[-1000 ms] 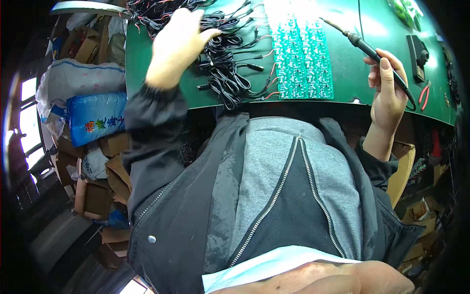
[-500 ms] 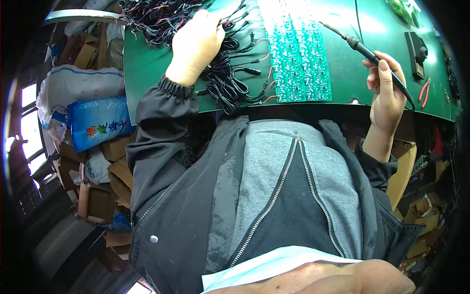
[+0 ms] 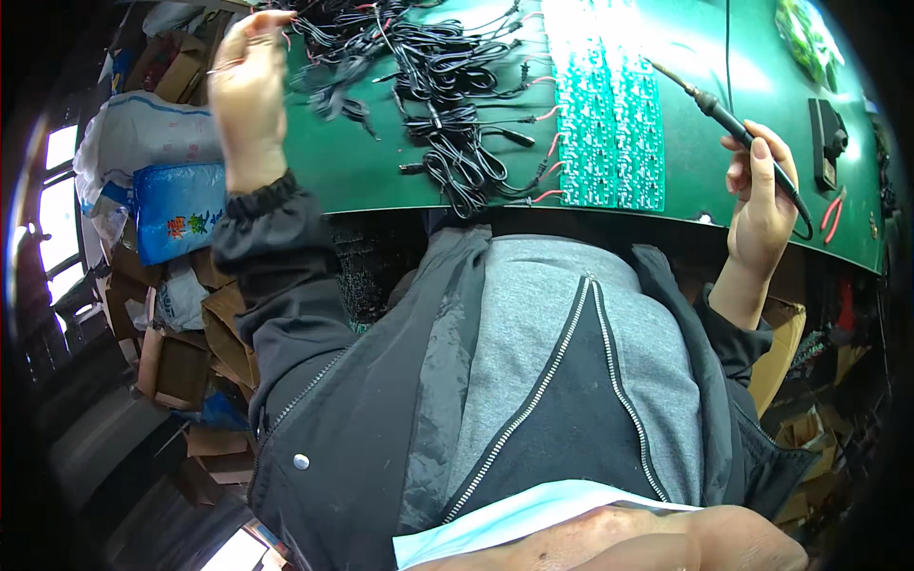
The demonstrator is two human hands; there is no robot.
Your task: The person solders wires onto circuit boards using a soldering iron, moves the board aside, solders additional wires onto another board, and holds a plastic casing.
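Observation:
My left hand [image 3: 249, 100] is at the far left of the green table, slightly blurred. Its fingers are pinched at the edge of the pile of black cables [image 3: 347, 33], on a cable end with a thin red wire. A blurred cable bundle [image 3: 341, 88] hangs or slides just right of this hand. My right hand [image 3: 760, 190] grips a soldering iron [image 3: 725, 116], its tip pointing up and left over the green circuit boards [image 3: 609, 143]. Coiled black cables [image 3: 462, 157] lie along the boards' left edge, several with red wires reaching the boards.
On the right of the table [image 3: 352, 186] are a black soldering iron stand [image 3: 828, 143], red-handled pliers [image 3: 834, 217] and a green bag [image 3: 807, 43]. Left of the table, a blue bag [image 3: 178, 211], a white sack [image 3: 157, 133] and cardboard boxes [image 3: 176, 366] crowd the floor.
My left hand has moved left, from the coiled cables near the boards to the pile's left edge, and a loose bundle has shifted. The right hand still holds the soldering iron above the boards' right side.

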